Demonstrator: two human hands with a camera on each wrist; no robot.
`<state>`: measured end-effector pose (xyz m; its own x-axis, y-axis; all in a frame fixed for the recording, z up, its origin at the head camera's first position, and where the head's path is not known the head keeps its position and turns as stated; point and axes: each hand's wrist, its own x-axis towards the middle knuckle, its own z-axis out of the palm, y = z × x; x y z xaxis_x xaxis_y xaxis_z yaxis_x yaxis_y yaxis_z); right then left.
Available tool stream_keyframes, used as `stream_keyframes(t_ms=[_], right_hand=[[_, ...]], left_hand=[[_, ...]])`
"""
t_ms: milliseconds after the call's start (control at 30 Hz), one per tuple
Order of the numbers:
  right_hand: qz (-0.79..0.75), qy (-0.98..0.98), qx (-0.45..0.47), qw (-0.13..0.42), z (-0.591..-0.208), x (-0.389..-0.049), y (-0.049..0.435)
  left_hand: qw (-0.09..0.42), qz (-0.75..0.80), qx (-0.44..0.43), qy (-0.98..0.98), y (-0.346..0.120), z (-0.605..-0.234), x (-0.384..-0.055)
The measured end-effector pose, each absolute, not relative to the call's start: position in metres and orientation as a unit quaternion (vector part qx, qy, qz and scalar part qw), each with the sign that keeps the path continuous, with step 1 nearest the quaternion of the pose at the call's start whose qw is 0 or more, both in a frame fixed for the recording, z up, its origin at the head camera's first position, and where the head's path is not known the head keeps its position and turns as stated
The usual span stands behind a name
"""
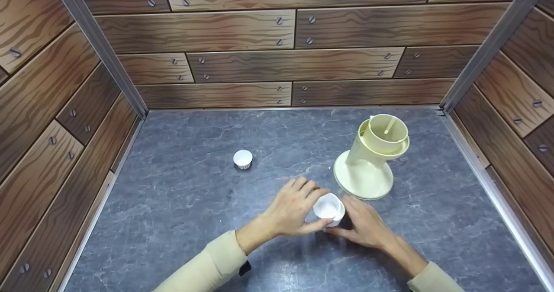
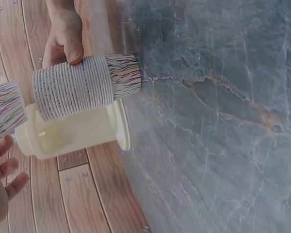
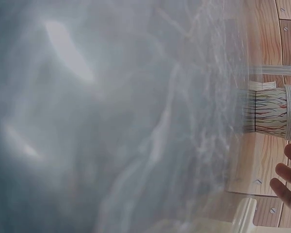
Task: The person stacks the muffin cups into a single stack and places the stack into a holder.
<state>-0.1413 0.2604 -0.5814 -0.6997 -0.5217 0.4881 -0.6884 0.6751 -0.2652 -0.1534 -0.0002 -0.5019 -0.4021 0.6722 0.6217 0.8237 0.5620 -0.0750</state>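
Observation:
In the left wrist view, a tall stack of nested paper cups (image 2: 72, 87) with thin coloured lines appears to stand upright on the table. My right hand (image 1: 363, 223) holds the stack from the side, its thumb (image 2: 73, 52) lying along the cups; in the right wrist view some of its fingers (image 3: 286, 187) look straight and spread beside the stack. Just above the stack, my left hand (image 1: 294, 207) grips a single paper cup (image 2: 8, 108) of the same pattern, with a small gap beneath it. From the head view, the white inside of that cup (image 1: 327, 206) hides most of the stack.
A small white cup (image 1: 243, 159) stands upright on the dark marbled table (image 1: 181, 214), left of the hands. Close behind my right hand is a cream plastic cylinder on a round flared base (image 1: 365, 181). Wood-patterned walls (image 1: 242, 30) enclose the back and sides.

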Motion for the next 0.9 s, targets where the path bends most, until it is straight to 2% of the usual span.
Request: stream_keyframes(t_ms=[900], right_hand=[[0.214,-0.883,0.357,0.215,-0.584,-0.144,0.263]], left_hand=[[0.299,-0.147,-0.462,-0.822,0.014,-0.519,-0.155]])
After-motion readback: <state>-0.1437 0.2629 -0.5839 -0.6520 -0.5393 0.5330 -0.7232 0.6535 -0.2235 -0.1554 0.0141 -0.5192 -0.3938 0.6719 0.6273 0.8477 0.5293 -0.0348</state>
